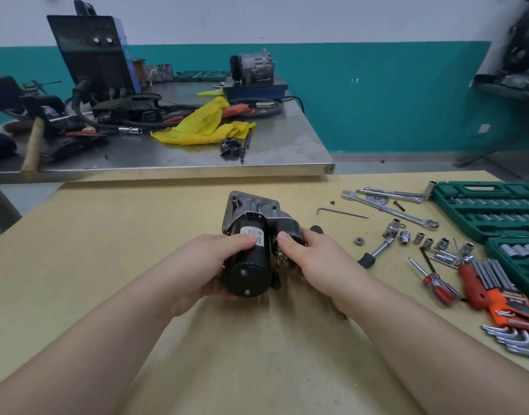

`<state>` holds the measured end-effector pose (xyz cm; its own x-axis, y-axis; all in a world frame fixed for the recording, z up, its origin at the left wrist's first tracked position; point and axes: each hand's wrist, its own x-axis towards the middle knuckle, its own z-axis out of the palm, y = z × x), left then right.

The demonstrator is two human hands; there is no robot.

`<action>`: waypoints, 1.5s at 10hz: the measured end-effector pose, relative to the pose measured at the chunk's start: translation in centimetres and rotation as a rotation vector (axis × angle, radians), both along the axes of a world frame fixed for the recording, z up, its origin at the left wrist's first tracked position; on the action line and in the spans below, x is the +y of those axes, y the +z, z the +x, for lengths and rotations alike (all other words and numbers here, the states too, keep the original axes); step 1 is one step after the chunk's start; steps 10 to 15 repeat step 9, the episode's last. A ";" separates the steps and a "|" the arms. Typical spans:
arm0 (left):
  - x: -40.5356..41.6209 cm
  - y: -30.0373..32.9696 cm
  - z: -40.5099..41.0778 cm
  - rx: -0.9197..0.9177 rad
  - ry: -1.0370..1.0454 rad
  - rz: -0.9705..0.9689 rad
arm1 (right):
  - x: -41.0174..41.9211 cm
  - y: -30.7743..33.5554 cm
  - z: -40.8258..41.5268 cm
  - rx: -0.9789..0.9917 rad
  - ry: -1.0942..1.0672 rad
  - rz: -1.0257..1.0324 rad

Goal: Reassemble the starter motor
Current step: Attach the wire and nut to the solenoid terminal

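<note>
Gripping the starter motor (254,244) from both sides, the left hand (215,262) curls round its black cylindrical body while the right hand (305,259) wraps the smaller solenoid housing beside it, at the middle of the wooden counter (107,265). The unit looks largely assembled, so the step in hand appears to be seating or checking the joined housings; the next move likely calls for fasteners and a driver from the right edge. Counted there: two red-handled screwdrivers (437,283), one orange set of hex keys (506,298), one ratchet handle (377,250), about six loose sockets (428,241), one loose hex key (341,211), one combination wrench (389,209) and two green socket cases (491,211) toward the far right corner.
</note>
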<state>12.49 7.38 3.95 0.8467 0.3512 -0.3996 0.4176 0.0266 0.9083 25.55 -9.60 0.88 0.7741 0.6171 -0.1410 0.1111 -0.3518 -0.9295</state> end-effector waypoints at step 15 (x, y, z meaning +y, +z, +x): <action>-0.2 0.3 -1.1 0.070 -0.037 0.623 | -1.3 1.6 1.6 -0.247 0.136 -0.370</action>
